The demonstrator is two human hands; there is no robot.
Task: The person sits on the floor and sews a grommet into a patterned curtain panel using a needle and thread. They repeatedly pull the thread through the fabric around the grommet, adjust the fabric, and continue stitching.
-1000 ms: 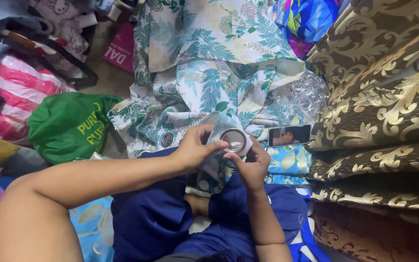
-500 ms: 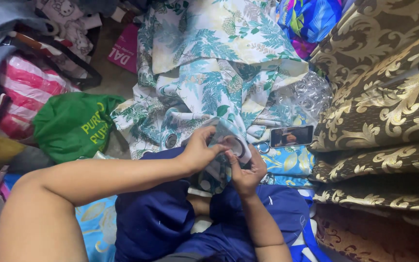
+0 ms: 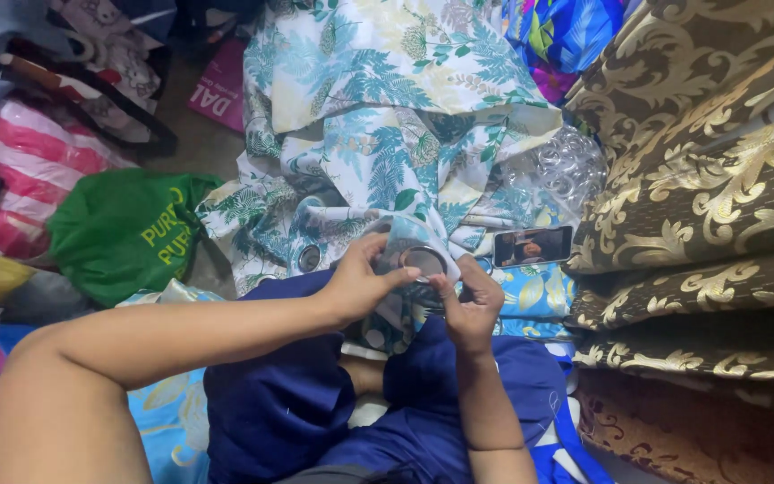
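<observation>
Left hand and right hand meet over the lap, both pinching a metal eyelet ring set in the edge of the leaf-print curtain fabric. Left fingers curl around the cloth and the ring's left side; right thumb and fingertips grip its lower right edge. A second eyelet sits in the same fabric, left of the hands. The fabric spreads from the lap toward the far edge of the floor. A clear plastic bag lies at its right edge; contents cannot be told. A phone lies just below the bag. A green bag lies left, apparently stuffed, contents hidden. Brown and gold folded fabrics are stacked at right.
</observation>
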